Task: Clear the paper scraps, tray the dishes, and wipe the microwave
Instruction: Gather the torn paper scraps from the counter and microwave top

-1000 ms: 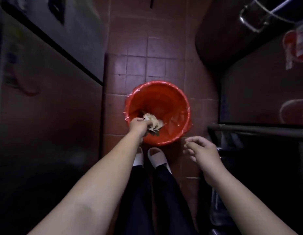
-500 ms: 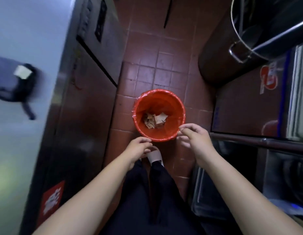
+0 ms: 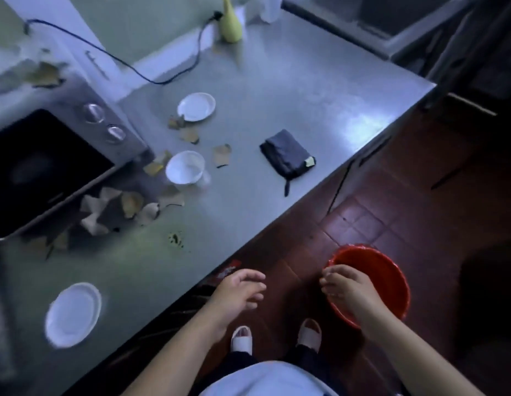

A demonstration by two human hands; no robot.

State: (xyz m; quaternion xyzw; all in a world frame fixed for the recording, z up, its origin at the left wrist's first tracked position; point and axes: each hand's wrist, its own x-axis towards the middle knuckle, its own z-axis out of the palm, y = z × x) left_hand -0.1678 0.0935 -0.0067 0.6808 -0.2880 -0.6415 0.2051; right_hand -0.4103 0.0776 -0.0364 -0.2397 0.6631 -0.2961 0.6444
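Paper scraps (image 3: 128, 207): strewn before microwave (image 3: 48, 167), uncleared | dishes (image 3: 185, 170): three around microwave, untrayed | cloth (image 3: 287, 155): folded right of microwave, wiping not begun | left hand (image 3: 237, 292), right hand (image 3: 348, 287): apart, empty, loosely curled

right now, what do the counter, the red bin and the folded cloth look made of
Counter: likely stainless steel, brushed, with soft glare. Red bin: seemingly plastic, glossy, with a wavy rim. Folded cloth: dark matte fabric, soft creases.
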